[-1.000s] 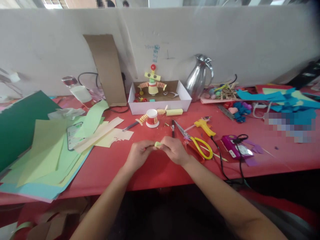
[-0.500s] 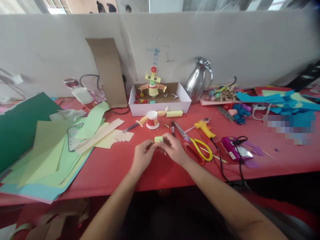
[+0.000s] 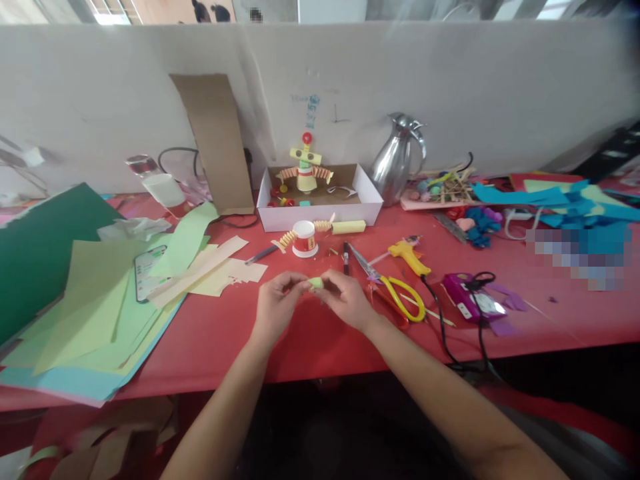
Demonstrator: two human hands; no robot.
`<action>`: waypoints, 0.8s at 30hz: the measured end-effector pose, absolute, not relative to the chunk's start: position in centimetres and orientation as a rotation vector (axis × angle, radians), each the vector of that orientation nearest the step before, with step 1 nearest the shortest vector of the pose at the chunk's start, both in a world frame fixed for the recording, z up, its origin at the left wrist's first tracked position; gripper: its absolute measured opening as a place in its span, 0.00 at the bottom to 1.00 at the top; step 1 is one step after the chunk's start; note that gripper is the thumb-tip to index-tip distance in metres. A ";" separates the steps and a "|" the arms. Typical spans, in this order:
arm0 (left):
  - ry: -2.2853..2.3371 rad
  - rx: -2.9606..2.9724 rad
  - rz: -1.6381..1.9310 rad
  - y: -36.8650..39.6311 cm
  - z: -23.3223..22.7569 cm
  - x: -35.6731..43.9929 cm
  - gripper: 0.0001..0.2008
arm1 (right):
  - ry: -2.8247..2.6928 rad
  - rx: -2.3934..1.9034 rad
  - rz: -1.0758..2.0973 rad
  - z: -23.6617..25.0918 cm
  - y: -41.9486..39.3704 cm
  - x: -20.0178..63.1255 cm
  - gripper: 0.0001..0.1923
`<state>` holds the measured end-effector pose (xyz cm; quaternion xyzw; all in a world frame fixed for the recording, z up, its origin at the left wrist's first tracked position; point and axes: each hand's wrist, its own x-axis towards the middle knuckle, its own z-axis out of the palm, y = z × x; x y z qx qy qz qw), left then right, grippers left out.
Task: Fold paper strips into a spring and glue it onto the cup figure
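Note:
Between my fingertips is a small roll of light green paper [image 3: 315, 283]. My left hand [image 3: 281, 303] pinches its left end, while my right hand [image 3: 346, 301] grips the right end. Both hands are just above the red tabletop. Beyond them stands a red and white paper cup [image 3: 305, 239] with folded paper-spring arms on its sides. A pale yellow paper tube [image 3: 349, 227] lies to the right of the cup. Close to my right hand are a black marker [image 3: 346, 259] and yellow-handled scissors [image 3: 400, 293].
A white box [image 3: 320, 217] holds a paper robot figure [image 3: 307, 167]. At right are a yellow glue gun [image 3: 409, 257], its cord, a purple box [image 3: 470, 298] and a steel jug [image 3: 397, 160]. Paper sheets [image 3: 95, 300] and a phone [image 3: 149, 273] lie at left.
My left hand has shifted slightly left, and the green paper roll has turned and tilted between my fingers. My right hand stays nearly in place. The things on the table look unmoved.

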<state>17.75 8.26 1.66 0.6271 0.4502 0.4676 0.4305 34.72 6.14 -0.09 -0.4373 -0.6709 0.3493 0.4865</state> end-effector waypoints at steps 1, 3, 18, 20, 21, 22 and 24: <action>1.114 1.554 1.192 8.2 1.4 17.9 0.04 | -1.648 -1.066 0.825 0.0 6.1 34.7 0.14; 1.042 1.467 1.251 8.1 0.8 18.2 0.05 | -1.625 -1.042 0.855 0.1 6.1 34.8 0.15; 0.941 1.412 1.189 8.2 0.5 18.7 0.10 | -1.612 -1.157 0.758 -0.6 6.6 34.8 0.16; 0.970 1.434 1.221 8.1 0.4 18.8 0.09 | -1.637 -1.128 0.772 -0.6 6.5 34.9 0.17; 0.983 1.433 1.238 8.2 0.3 18.8 0.08 | -1.650 -1.104 0.791 -0.6 6.5 34.8 0.18; 0.990 1.414 1.247 8.3 0.2 18.9 0.09 | -1.657 -1.080 0.825 -0.6 6.4 34.7 0.18; 0.984 1.313 1.243 8.5 0.1 18.9 0.11 | -1.635 -1.040 0.938 -0.6 6.4 34.5 0.17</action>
